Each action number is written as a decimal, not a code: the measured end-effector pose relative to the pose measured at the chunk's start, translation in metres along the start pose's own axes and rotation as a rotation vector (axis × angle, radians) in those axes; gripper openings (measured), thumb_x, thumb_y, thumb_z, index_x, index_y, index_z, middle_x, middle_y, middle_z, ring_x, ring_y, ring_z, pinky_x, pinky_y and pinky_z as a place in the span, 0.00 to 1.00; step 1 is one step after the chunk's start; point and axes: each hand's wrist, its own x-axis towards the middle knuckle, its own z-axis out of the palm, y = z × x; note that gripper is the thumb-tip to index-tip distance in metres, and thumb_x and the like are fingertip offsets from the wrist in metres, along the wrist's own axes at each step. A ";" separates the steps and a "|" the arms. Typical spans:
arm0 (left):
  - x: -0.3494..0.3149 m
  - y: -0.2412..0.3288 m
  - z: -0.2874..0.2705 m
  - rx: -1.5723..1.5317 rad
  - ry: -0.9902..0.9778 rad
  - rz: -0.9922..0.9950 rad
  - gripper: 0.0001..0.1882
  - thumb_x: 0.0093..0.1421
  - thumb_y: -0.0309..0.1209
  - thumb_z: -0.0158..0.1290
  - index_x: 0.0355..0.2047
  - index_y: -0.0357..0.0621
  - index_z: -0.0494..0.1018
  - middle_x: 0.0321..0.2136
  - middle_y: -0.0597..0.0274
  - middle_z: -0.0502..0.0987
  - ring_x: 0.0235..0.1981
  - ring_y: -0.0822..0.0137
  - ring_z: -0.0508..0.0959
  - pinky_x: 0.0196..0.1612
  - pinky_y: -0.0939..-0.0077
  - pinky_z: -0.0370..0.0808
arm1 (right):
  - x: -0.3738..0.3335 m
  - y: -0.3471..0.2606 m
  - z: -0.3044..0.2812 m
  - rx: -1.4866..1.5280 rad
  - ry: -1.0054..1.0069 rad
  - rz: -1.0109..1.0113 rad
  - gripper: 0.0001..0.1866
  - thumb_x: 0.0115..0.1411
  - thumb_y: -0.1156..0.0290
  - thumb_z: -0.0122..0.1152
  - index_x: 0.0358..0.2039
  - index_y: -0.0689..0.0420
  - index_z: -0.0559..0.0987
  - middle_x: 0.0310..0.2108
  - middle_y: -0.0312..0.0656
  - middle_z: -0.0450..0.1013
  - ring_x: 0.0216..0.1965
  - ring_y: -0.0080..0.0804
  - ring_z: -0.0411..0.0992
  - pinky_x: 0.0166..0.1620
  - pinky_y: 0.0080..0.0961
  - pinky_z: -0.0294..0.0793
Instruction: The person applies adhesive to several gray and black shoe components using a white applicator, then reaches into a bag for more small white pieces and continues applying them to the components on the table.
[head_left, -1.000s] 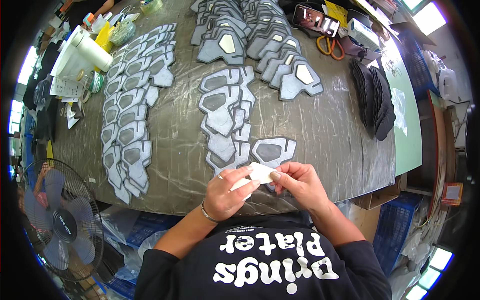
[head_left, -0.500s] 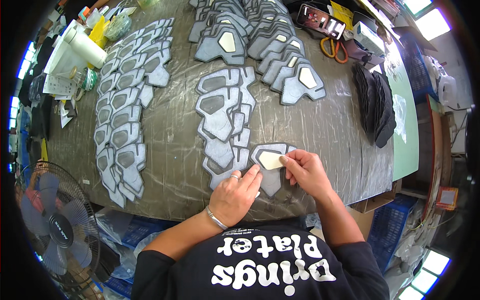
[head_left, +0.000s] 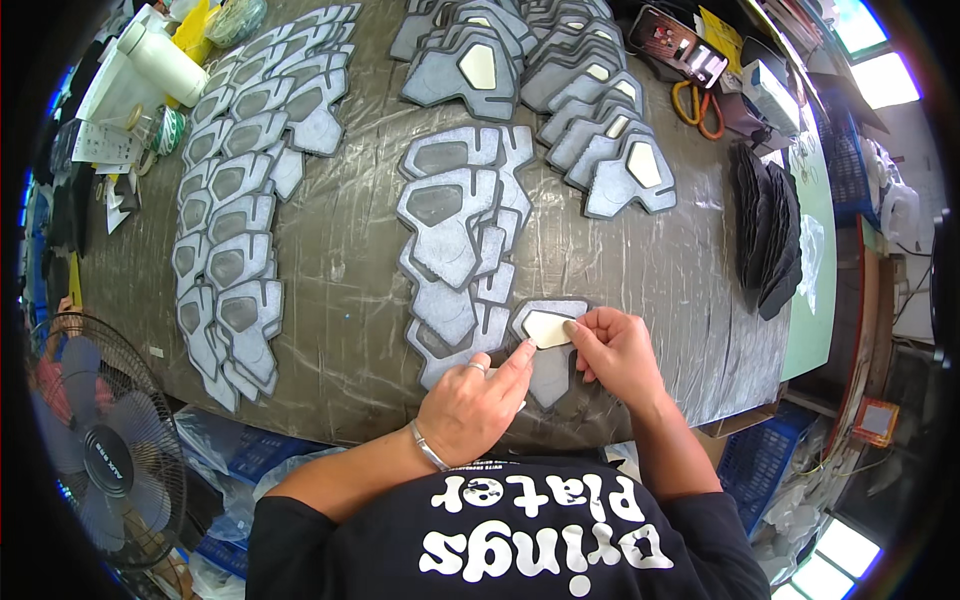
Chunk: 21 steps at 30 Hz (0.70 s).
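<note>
A grey, dark-edged flat piece (head_left: 550,378) lies near the table's front edge, pointed end toward me. On its upper part is a cream five-sided patch (head_left: 549,331). My right hand (head_left: 618,358) pinches the patch's right end between thumb and forefinger. My left hand (head_left: 470,408) rests to the left, its index fingertip touching the patch's lower left edge. A bit of something white shows under the left hand's curled fingers; most of it is hidden. Overlapping grey pieces (head_left: 447,222) with dark recesses lie just beyond my left hand.
Another row of grey pieces (head_left: 240,220) runs along the left. Stacks with cream patches (head_left: 630,180) lie at the far side. Orange-handled scissors (head_left: 698,108), a phone (head_left: 680,45) and black pieces (head_left: 768,230) are at right. A fan (head_left: 108,460) stands at lower left, a white bottle (head_left: 160,62) at far left.
The view has shifted slightly. My left index fingertip has come onto the patch's lower edge, and the patch sits more squarely within the grey piece's upper part. The right hand keeps its pinch.
</note>
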 end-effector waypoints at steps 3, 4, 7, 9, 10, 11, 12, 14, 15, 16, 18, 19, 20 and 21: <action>0.000 -0.001 0.001 -0.007 -0.014 0.011 0.17 0.48 0.27 0.55 0.40 0.37 0.76 0.54 0.60 0.72 0.26 0.67 0.70 0.25 0.78 0.73 | 0.000 -0.002 0.001 -0.033 0.014 -0.009 0.12 0.60 0.68 0.60 0.28 0.66 0.77 0.15 0.34 0.71 0.16 0.14 0.67 0.17 0.15 0.65; 0.000 -0.001 0.001 -0.004 -0.016 0.012 0.17 0.48 0.27 0.55 0.40 0.37 0.76 0.54 0.60 0.72 0.26 0.67 0.69 0.25 0.78 0.73 | 0.000 -0.002 0.001 -0.034 0.014 -0.008 0.12 0.60 0.68 0.60 0.28 0.66 0.77 0.15 0.34 0.71 0.16 0.14 0.67 0.17 0.15 0.65; 0.002 -0.001 0.001 -0.005 -0.015 0.013 0.17 0.48 0.27 0.55 0.40 0.37 0.76 0.55 0.59 0.71 0.26 0.67 0.69 0.25 0.78 0.73 | 0.000 -0.001 0.002 -0.022 0.032 -0.003 0.12 0.59 0.68 0.61 0.27 0.65 0.76 0.15 0.34 0.71 0.15 0.14 0.67 0.17 0.15 0.65; 0.002 -0.001 0.001 -0.007 -0.012 0.012 0.17 0.47 0.28 0.56 0.40 0.37 0.76 0.55 0.59 0.71 0.26 0.67 0.69 0.25 0.78 0.73 | 0.000 -0.003 0.002 -0.022 0.039 0.033 0.12 0.59 0.67 0.62 0.26 0.65 0.76 0.15 0.34 0.71 0.15 0.14 0.68 0.17 0.15 0.66; 0.002 -0.001 0.001 -0.002 -0.016 0.012 0.17 0.47 0.28 0.56 0.39 0.37 0.76 0.55 0.58 0.71 0.26 0.67 0.70 0.25 0.78 0.73 | 0.000 -0.003 0.002 -0.021 0.041 0.033 0.12 0.59 0.67 0.62 0.26 0.65 0.76 0.15 0.34 0.71 0.15 0.14 0.68 0.17 0.15 0.66; 0.002 -0.001 0.001 0.003 -0.020 0.013 0.17 0.47 0.28 0.56 0.39 0.38 0.75 0.55 0.58 0.71 0.26 0.66 0.70 0.25 0.77 0.73 | 0.000 -0.002 0.003 -0.021 0.046 0.030 0.13 0.58 0.67 0.63 0.26 0.65 0.76 0.15 0.34 0.71 0.15 0.14 0.68 0.17 0.15 0.67; 0.002 -0.001 0.002 0.002 -0.022 0.017 0.17 0.47 0.28 0.56 0.39 0.38 0.75 0.55 0.58 0.71 0.26 0.66 0.70 0.25 0.77 0.73 | 0.000 -0.002 0.002 -0.021 0.051 0.028 0.13 0.58 0.67 0.63 0.26 0.65 0.76 0.15 0.34 0.71 0.15 0.15 0.68 0.17 0.15 0.67; 0.003 -0.002 0.003 0.004 -0.019 0.019 0.17 0.47 0.28 0.56 0.39 0.38 0.75 0.55 0.58 0.71 0.27 0.66 0.70 0.26 0.77 0.73 | 0.000 -0.003 0.002 -0.034 0.054 0.022 0.13 0.58 0.67 0.64 0.25 0.65 0.76 0.15 0.34 0.71 0.15 0.15 0.68 0.17 0.16 0.67; 0.003 -0.002 0.002 0.004 -0.021 0.023 0.17 0.47 0.28 0.56 0.39 0.38 0.75 0.55 0.58 0.71 0.27 0.66 0.70 0.26 0.77 0.73 | 0.001 -0.003 0.001 -0.048 0.052 0.016 0.13 0.58 0.66 0.64 0.25 0.64 0.77 0.15 0.34 0.71 0.15 0.15 0.68 0.17 0.16 0.67; 0.003 -0.002 0.002 0.016 -0.033 0.023 0.17 0.47 0.28 0.56 0.39 0.38 0.75 0.55 0.57 0.71 0.26 0.66 0.70 0.26 0.77 0.73 | 0.001 -0.003 0.002 -0.045 0.055 0.017 0.13 0.58 0.66 0.64 0.25 0.64 0.77 0.15 0.34 0.71 0.15 0.15 0.68 0.17 0.16 0.67; 0.003 -0.002 0.001 0.023 -0.044 0.032 0.16 0.47 0.28 0.56 0.39 0.38 0.75 0.54 0.57 0.71 0.26 0.66 0.71 0.26 0.77 0.73 | 0.001 -0.002 0.002 -0.035 0.063 0.014 0.13 0.57 0.66 0.65 0.24 0.64 0.77 0.15 0.35 0.72 0.15 0.16 0.68 0.16 0.17 0.67; 0.004 -0.002 0.001 0.029 -0.046 0.035 0.16 0.47 0.27 0.56 0.38 0.38 0.75 0.54 0.56 0.72 0.26 0.66 0.71 0.26 0.77 0.73 | 0.001 -0.002 0.003 -0.033 0.070 0.015 0.13 0.57 0.66 0.65 0.24 0.64 0.77 0.15 0.35 0.72 0.15 0.16 0.68 0.16 0.17 0.67; 0.004 -0.002 0.000 0.035 -0.048 0.037 0.16 0.47 0.27 0.55 0.38 0.38 0.75 0.53 0.56 0.72 0.26 0.66 0.71 0.26 0.77 0.73 | 0.002 -0.001 0.003 -0.038 0.078 0.011 0.13 0.57 0.66 0.65 0.24 0.64 0.77 0.15 0.36 0.72 0.15 0.16 0.68 0.16 0.17 0.67; 0.004 -0.002 0.000 0.032 -0.048 0.043 0.16 0.47 0.27 0.55 0.38 0.38 0.75 0.53 0.56 0.72 0.26 0.66 0.71 0.26 0.77 0.73 | 0.002 0.001 0.004 -0.044 0.087 0.006 0.13 0.57 0.66 0.65 0.24 0.64 0.77 0.14 0.36 0.72 0.14 0.16 0.68 0.16 0.17 0.67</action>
